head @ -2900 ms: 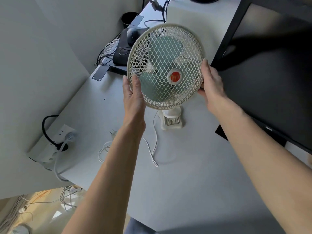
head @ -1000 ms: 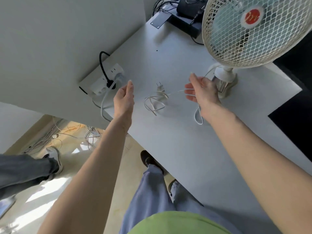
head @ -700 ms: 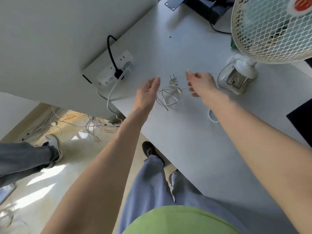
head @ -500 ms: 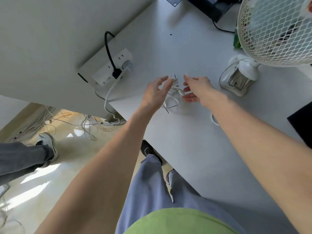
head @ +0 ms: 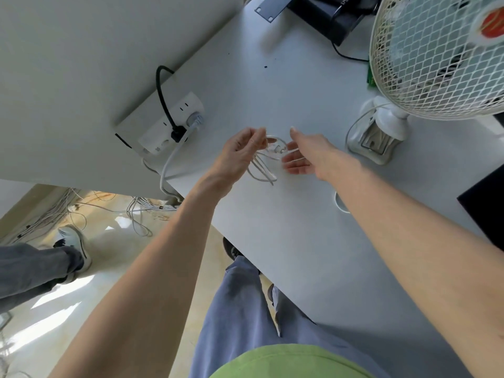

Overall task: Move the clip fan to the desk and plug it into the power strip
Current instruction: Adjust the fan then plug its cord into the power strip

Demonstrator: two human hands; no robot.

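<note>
The white clip fan (head: 436,55) stands on the grey desk (head: 300,241) at the upper right, on its clamp base (head: 379,140). Its thin white cord (head: 263,170) lies bundled in loops between my hands. My left hand (head: 242,154) pinches the upper end of the bundle, where the plug seems to sit, blurred. My right hand (head: 305,154) is beside the bundle with fingers straight, touching the cord. The white power strip (head: 174,124) lies at the desk's left edge with a black plug and a white plug in it.
Black equipment (head: 335,12) with cables sits at the desk's far end. A dark monitor edge (head: 485,203) is at the right. A wall panel runs along the left. Loose cables lie on the floor, and another person's leg and shoe (head: 68,249) stand at the left.
Both hands left the fan, which now stands on the desk. They closed in on the cord bundle, and my left hand has pinched and lifted its end.
</note>
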